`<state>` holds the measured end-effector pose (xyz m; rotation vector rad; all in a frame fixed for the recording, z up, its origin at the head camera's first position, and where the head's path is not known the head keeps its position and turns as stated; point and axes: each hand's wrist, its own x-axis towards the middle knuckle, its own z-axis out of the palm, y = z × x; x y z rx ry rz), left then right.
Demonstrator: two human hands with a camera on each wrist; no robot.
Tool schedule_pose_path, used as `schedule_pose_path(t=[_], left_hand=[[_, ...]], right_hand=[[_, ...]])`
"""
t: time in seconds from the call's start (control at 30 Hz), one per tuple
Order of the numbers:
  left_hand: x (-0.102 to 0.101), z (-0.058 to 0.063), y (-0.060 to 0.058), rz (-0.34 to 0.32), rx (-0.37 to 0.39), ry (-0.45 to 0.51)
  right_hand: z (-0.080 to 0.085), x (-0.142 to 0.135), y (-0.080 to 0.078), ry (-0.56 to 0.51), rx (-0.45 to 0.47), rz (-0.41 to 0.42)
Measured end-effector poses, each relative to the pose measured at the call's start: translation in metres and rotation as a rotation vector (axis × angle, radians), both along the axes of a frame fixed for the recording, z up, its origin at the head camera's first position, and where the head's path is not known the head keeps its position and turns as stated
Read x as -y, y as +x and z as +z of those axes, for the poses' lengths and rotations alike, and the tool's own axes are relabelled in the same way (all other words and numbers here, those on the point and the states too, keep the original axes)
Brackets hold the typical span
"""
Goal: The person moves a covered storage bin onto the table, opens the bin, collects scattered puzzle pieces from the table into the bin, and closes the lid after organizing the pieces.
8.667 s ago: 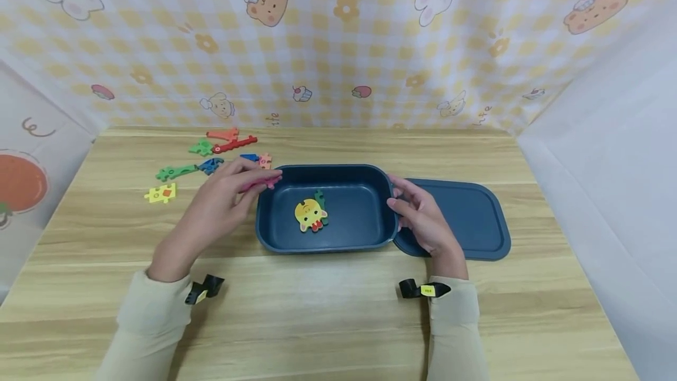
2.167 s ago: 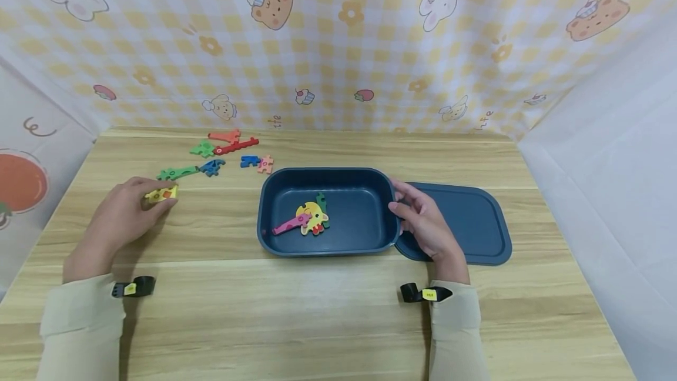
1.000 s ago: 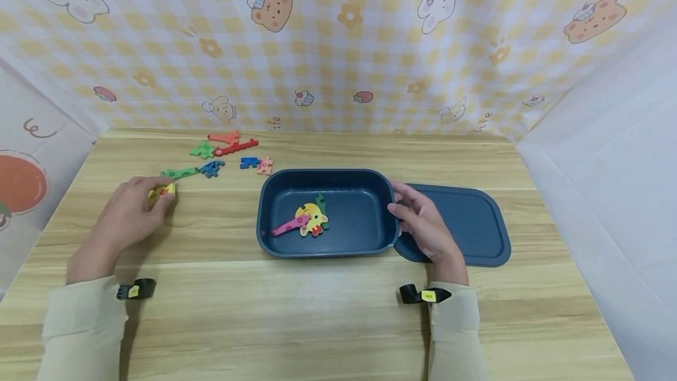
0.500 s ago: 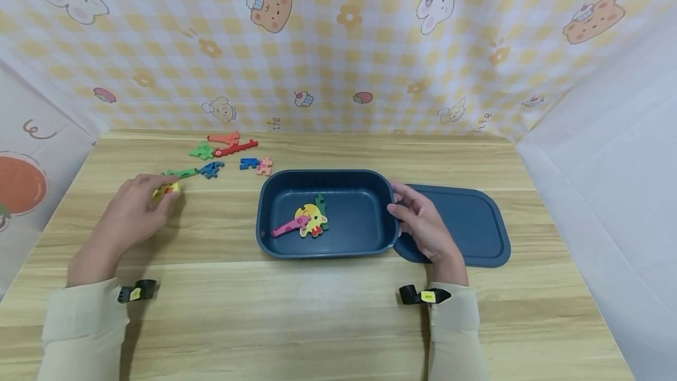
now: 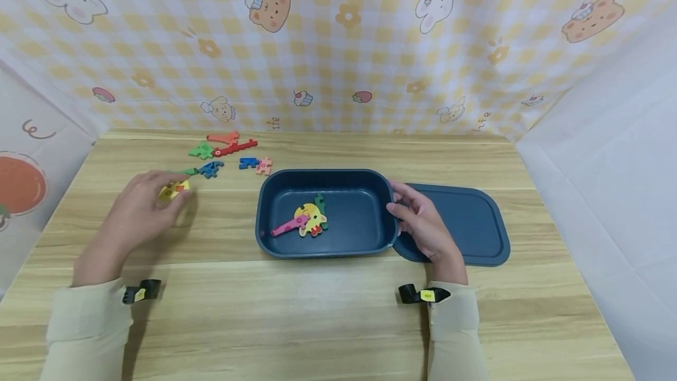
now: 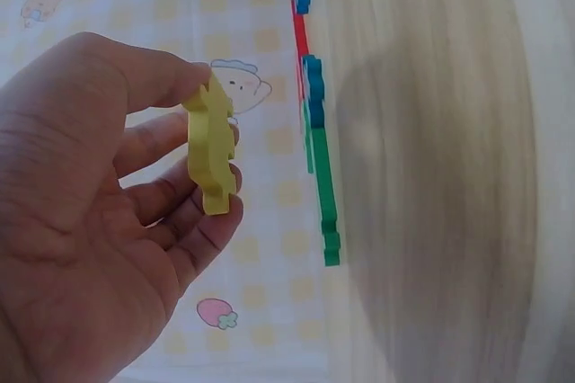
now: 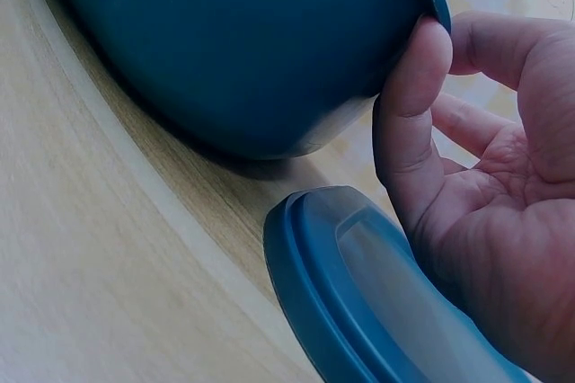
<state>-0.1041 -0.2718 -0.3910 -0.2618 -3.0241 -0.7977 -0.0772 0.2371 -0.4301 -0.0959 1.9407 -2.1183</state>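
Between thumb and fingertips, my left hand (image 5: 138, 209) pinches a yellow puzzle piece (image 5: 181, 189). The left wrist view shows that yellow puzzle piece (image 6: 212, 145) edge-on, raised off the table. My right hand (image 5: 425, 221) grips the right end of a dark blue box (image 5: 328, 255), thumb at the rim. In the right wrist view the box (image 7: 225, 59) is pinched at its edge. Inside the box lie a pink puzzle piece (image 5: 289, 226), a yellow animal-head piece (image 5: 315, 216) and a dark green piece (image 5: 320, 200), partly overlapping.
A flat blue lid (image 5: 468, 222) lies right of the box, partly under my right hand. At the back left are a red piece (image 5: 235, 147), a blue piece (image 5: 210, 169), a pink-orange piece (image 5: 264, 166) and several others. A checked cloth (image 5: 338, 46) hangs behind the table.
Since 8.7 seconds ago, the pink piece has gone from my left hand into the box. My left hand then took the yellow piece and has raised it slightly rightward. My right hand stays put.
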Motion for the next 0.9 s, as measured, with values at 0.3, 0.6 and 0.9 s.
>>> schedule_pose_path(t=[0.3,0.6,0.9], left_hand=[[-0.008,0.003,0.003,-0.035,-0.058,0.024],[-0.019,0.005,0.006,-0.059,-0.102,0.049],[-0.033,0.009,0.007,-0.083,-0.124,0.05]], right_hand=[[-0.002,0.0,-0.001,0.0,0.0,0.0],[-0.001,0.0,-0.001,0.004,0.008,-0.006],[-0.001,0.0,-0.001,0.005,0.012,-0.007]])
